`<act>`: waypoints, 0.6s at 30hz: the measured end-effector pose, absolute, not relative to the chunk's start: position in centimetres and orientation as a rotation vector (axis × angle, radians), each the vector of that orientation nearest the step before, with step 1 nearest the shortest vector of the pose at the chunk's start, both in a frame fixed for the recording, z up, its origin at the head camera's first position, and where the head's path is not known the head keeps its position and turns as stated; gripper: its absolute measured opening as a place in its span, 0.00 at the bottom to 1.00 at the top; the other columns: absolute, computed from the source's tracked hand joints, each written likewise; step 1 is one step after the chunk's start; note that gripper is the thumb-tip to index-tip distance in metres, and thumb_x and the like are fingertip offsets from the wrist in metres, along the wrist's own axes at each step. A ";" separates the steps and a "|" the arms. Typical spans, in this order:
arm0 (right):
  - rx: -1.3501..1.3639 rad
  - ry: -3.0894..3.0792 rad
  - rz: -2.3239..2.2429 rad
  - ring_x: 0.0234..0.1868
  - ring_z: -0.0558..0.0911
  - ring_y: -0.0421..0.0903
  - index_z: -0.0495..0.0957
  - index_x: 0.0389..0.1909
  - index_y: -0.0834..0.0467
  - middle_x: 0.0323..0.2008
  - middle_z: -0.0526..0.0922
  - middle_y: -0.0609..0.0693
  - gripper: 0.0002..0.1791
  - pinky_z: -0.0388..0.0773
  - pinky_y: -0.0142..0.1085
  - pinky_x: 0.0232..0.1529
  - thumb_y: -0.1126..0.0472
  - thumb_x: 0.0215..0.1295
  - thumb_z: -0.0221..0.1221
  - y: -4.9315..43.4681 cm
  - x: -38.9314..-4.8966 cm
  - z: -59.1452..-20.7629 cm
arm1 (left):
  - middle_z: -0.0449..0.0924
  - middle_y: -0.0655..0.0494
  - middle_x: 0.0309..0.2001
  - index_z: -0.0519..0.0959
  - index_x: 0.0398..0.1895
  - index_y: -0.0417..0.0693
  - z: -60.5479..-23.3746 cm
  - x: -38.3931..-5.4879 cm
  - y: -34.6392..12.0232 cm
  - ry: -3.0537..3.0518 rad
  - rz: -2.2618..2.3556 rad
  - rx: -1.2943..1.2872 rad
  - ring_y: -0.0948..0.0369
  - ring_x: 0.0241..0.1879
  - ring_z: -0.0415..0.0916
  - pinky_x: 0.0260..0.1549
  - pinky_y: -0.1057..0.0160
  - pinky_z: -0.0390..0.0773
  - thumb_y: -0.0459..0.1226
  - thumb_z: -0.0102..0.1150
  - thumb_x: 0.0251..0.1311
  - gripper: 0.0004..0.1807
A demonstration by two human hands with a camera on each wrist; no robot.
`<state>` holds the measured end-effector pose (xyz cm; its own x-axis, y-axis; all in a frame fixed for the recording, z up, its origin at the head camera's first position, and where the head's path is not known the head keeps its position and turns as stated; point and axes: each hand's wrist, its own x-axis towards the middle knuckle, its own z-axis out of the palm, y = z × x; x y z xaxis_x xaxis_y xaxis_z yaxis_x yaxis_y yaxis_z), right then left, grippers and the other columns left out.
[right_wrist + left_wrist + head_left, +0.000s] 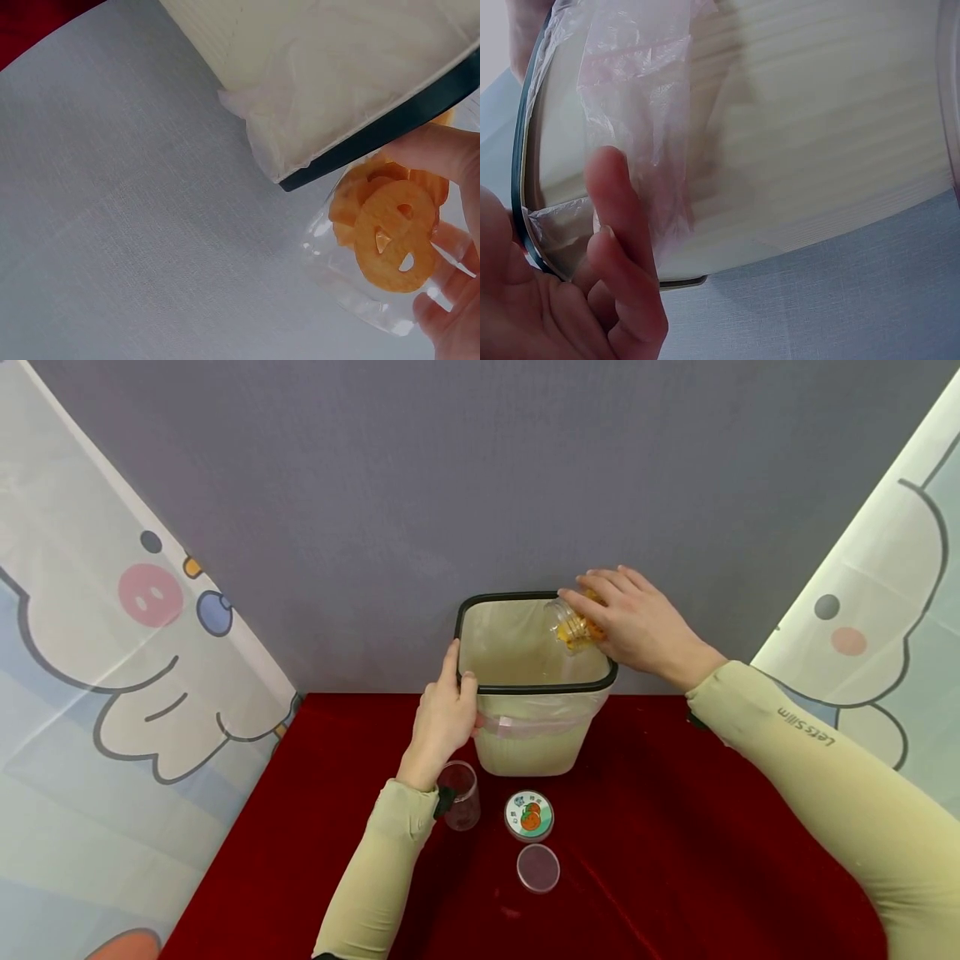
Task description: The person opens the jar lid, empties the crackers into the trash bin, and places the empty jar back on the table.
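Observation:
A cream trash bin with a black rim and a thin plastic liner folded over its edge stands in the head view's middle. My left hand grips its near left corner, fingers against the outer wall. Above the bin's right side, my right hand holds a clear plastic jar, tipped with its mouth toward the inside. Orange snack pieces with cut-out holes, some pretzel-like, lie in that jar. The bin's floor is partly hidden by the front rim.
Before the bin on the red cloth stands a second clear jar, partly behind my left wrist. Right of it lie a round lid with an orange fruit picture and a plain round lid. A grey wall rises behind.

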<state>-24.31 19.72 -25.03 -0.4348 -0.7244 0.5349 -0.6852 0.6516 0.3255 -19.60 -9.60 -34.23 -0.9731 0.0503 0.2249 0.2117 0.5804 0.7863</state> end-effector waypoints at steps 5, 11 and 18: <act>1.091 -2.209 -0.101 0.62 0.71 0.64 0.73 0.64 0.59 0.58 0.76 0.65 0.41 0.63 0.60 0.63 0.73 0.44 0.72 19.6 -24.3 -25.1 | 0.78 0.56 0.13 0.44 0.80 0.72 -34.2 -19.6 -9.6 -2.635 -1.358 -0.208 0.58 0.10 0.76 0.15 0.53 0.75 0.52 0.32 0.75 0.31; 1.094 -2.201 -0.119 0.62 0.71 0.64 0.73 0.64 0.59 0.58 0.76 0.65 0.39 0.63 0.60 0.63 0.73 0.47 0.70 19.5 -24.2 -25.1 | 0.79 0.54 0.14 0.44 0.80 0.73 -34.4 -19.7 -9.6 -2.639 -1.357 -0.202 0.58 0.10 0.76 0.16 0.53 0.75 0.52 0.32 0.75 0.31; 1.115 -2.159 -0.167 0.62 0.71 0.63 0.74 0.63 0.59 0.58 0.76 0.65 0.39 0.63 0.58 0.63 0.74 0.44 0.71 19.1 -24.1 -25.1 | 0.78 0.55 0.13 0.44 0.80 0.72 -34.4 -19.7 -9.7 -2.632 -1.333 -0.210 0.59 0.09 0.75 0.16 0.53 0.74 0.53 0.31 0.75 0.32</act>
<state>-24.10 19.12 -25.13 -0.3920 -0.7592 0.5196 -0.6703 0.6225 0.4039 -19.70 -9.72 -34.36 -0.9731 0.0431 0.2262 0.2079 0.5871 0.7824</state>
